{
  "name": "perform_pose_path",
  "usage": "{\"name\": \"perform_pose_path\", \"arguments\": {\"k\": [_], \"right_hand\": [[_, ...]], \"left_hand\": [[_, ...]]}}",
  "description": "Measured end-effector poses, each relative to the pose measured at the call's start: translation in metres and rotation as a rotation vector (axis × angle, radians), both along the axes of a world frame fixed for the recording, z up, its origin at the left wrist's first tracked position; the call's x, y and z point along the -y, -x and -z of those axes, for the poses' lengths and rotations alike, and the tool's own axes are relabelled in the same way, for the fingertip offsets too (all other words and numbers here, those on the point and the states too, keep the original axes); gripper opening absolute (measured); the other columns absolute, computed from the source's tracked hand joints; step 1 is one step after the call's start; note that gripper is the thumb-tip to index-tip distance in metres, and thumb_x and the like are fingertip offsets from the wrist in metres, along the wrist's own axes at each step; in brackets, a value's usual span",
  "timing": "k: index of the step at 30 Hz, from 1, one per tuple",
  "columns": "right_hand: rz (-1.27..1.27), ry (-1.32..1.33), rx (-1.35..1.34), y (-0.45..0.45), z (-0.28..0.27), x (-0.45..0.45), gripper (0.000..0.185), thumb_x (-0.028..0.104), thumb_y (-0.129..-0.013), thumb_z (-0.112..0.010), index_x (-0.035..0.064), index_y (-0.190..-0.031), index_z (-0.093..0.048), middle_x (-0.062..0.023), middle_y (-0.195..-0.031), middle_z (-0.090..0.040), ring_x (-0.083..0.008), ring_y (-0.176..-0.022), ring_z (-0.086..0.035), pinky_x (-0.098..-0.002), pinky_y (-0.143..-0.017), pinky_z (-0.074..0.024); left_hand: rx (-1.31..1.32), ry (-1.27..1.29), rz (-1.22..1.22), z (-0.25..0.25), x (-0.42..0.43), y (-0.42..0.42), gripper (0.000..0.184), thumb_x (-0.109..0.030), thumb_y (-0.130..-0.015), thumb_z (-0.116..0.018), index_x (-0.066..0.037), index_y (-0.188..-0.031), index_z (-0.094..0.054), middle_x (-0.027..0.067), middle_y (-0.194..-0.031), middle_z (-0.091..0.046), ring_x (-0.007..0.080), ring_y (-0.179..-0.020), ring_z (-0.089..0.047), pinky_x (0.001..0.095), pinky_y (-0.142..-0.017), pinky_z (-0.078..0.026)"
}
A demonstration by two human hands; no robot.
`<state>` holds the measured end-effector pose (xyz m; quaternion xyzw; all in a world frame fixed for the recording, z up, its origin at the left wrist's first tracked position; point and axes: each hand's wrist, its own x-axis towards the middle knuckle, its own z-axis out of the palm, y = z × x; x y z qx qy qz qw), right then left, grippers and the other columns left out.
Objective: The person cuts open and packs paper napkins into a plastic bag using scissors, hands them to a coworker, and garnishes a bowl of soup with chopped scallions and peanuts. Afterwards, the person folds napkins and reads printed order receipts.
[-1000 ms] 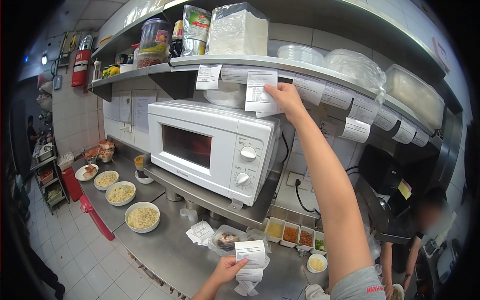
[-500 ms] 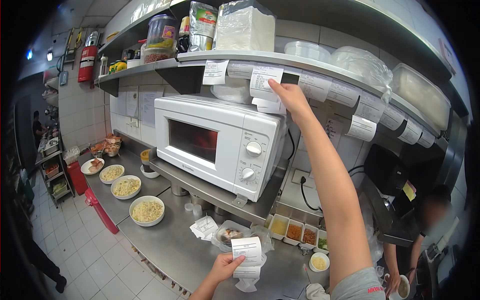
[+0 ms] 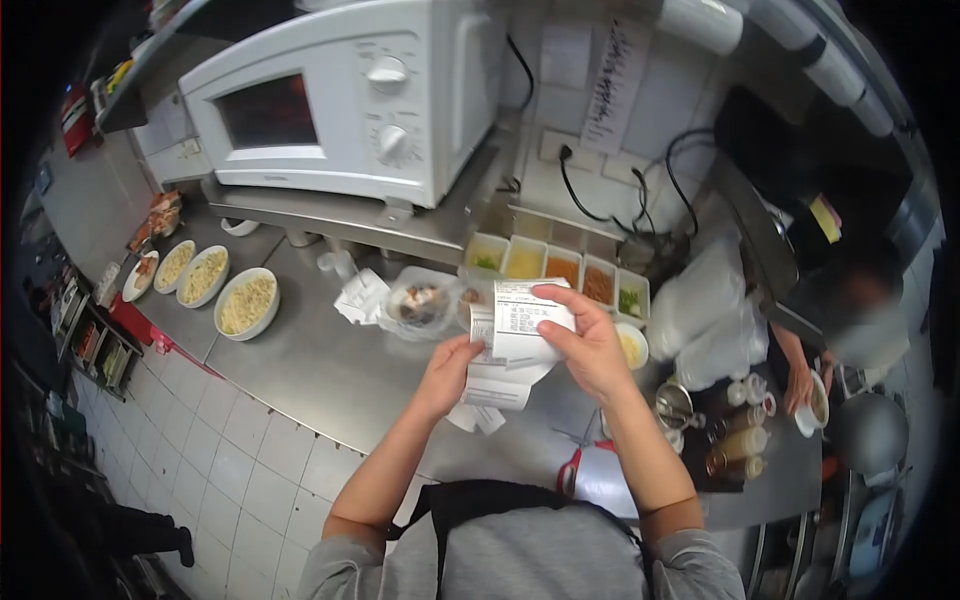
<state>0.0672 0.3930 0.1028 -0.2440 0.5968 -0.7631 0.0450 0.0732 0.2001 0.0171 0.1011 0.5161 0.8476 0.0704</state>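
My left hand point(image 3: 447, 375) is closed on several printed paper slips point(image 3: 497, 392) that hang and curl below its fingers. My right hand point(image 3: 592, 345) pinches another printed slip point(image 3: 530, 318) between thumb and fingers, overlapping the left hand's slips. Both hands are above the steel counter point(image 3: 330, 385). Behind them lie a clear plastic-wrapped container point(image 3: 420, 300) with dark food and a small pile of crumpled slips point(image 3: 361, 297). More paper point(image 3: 478, 418) rests on the counter below the hands.
A white microwave point(image 3: 340, 110) stands on a raised shelf. Bowls of yellowish food point(image 3: 247, 303) line the left. Topping trays point(image 3: 562, 268), red-handled scissors point(image 3: 569, 472), sauce bottles point(image 3: 742, 442) and plastic bags point(image 3: 705, 310) are nearby. Another person's hand point(image 3: 799, 388) touches a bowl point(image 3: 815, 405) at right.
My right hand has come down from the shelf edge with a slip and now meets my left hand. The view has tilted down, showing more of the counter.
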Motion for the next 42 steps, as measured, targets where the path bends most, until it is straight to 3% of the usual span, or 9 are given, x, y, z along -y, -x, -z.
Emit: {"name": "perform_pose_path", "arguments": {"k": [7,14,18,21,27,31,34,37,42], "right_hand": [[0.304,-0.297,-0.031,-0.008,0.073,-0.033,0.052,0.005,-0.078,-0.068,0.0049,-0.126,-0.048,-0.0117,-0.119,-0.051,-0.0216,-0.109,-0.052,-0.0306,-0.092,-0.0428],[0.529,-0.693,-0.197,-0.023,0.137,-0.072,0.072,0.021,-0.08,-0.067,0.0038,-0.139,-0.029,-0.0249,-0.131,-0.04,-0.0391,-0.125,-0.036,-0.042,-0.106,-0.0283],[0.57,-0.843,-0.154,-0.034,0.161,-0.112,0.071,0.02,-0.075,-0.069,0.0002,-0.135,-0.036,-0.0274,-0.128,-0.042,-0.0428,-0.121,-0.039,-0.0457,-0.103,-0.032],[0.717,-0.986,-0.328,-0.039,0.174,-0.156,0.056,0.017,-0.073,-0.069,0.0005,-0.123,-0.049,-0.023,-0.121,-0.05,-0.0388,-0.116,-0.044,-0.0454,-0.099,-0.0354],[0.807,-1.629,-0.002,-0.057,0.14,-0.23,0.042,0.017,-0.072,-0.07,0.0072,-0.112,-0.059,-0.0112,-0.115,-0.055,-0.0325,-0.108,-0.05,-0.048,-0.09,-0.0388],[0.698,-1.912,0.114,-0.059,0.145,-0.255,0.039,0.02,-0.071,-0.071,0.007,-0.106,-0.061,-0.0093,-0.107,-0.058,-0.03,-0.105,-0.052,-0.0486,-0.086,-0.0404],[0.615,-2.006,0.11,-0.053,0.147,-0.262,0.034,0.019,-0.071,-0.071,0.0051,-0.101,-0.062,-0.0099,-0.104,-0.059,-0.0294,-0.102,-0.055,-0.048,-0.085,-0.0419],[0.52,-2.07,0.131,-0.042,0.146,-0.265,0.03,0.017,-0.071,-0.069,0.0036,-0.097,-0.062,-0.0117,-0.104,-0.06,-0.0297,-0.099,-0.058,-0.0484,-0.084,-0.0439],[0.628,-1.952,0.326,-0.043,0.13,-0.274,0.026,0.014,-0.073,-0.066,0.0046,-0.097,-0.062,-0.015,-0.107,-0.059,-0.0313,-0.1,-0.061,-0.0503,-0.087,-0.0455]], "left_hand": [[0.073,-0.123,0.128,0.003,-0.053,-0.005,0.03,-0.021,-0.096,-0.045,0.003,-0.104,-0.061,0.0088,-0.093,-0.066,0.0121,-0.08,-0.062,0.0236,-0.072,-0.049],[0.273,0.08,0.109,0.1,-0.092,0.03,0.023,-0.014,-0.093,-0.056,0.003,-0.107,-0.06,0.0107,-0.097,-0.066,0.0142,-0.086,-0.063,0.0253,-0.078,-0.05],[-0.067,0.789,-0.208,0.182,-0.092,0.048,0.078,-0.008,-0.081,-0.067,0.003,-0.141,-0.018,0.0201,-0.12,-0.054,0.0242,-0.099,-0.06,0.0317,-0.084,-0.049],[-0.349,1.096,-0.406,0.154,-0.101,0.026,0.093,-0.022,-0.069,-0.075,0.003,-0.139,-0.019,0.0282,-0.135,-0.032,0.0435,-0.126,-0.03,0.0471,-0.106,-0.027],[-0.252,1.018,-0.243,0.046,-0.064,-0.037,0.055,-0.017,-0.077,-0.067,-0.01,-0.128,-0.047,0.0211,-0.135,-0.037,0.0396,-0.126,-0.034,0.0458,-0.103,-0.032],[-0.4,1.217,-0.793,0.074,0.038,-0.025,0.046,-0.013,-0.078,-0.065,-0.009,-0.123,-0.052,0.0207,-0.129,-0.045,0.0371,-0.12,-0.043,0.0446,-0.102,-0.033],[-0.08,1.527,-0.822,0.109,0.124,-0.014,0.041,-0.013,-0.084,-0.058,-0.006,-0.124,-0.053,0.0229,-0.123,-0.051,0.0365,-0.118,-0.046,0.0479,-0.095,-0.04],[0.623,1.14,-0.205,0.075,0.144,-0.017,0.038,-0.019,-0.088,-0.056,-0.003,-0.123,-0.055,0.0175,-0.11,-0.06,0.0281,-0.1,-0.061,0.0413,-0.077,-0.054],[0.595,0.801,-0.078,0.111,0.165,-0.028,0.039,-0.021,-0.089,-0.056,-0.007,-0.125,-0.054,0.0106,-0.101,-0.064,0.0197,-0.076,-0.067,0.0313,-0.063,-0.059]]}}
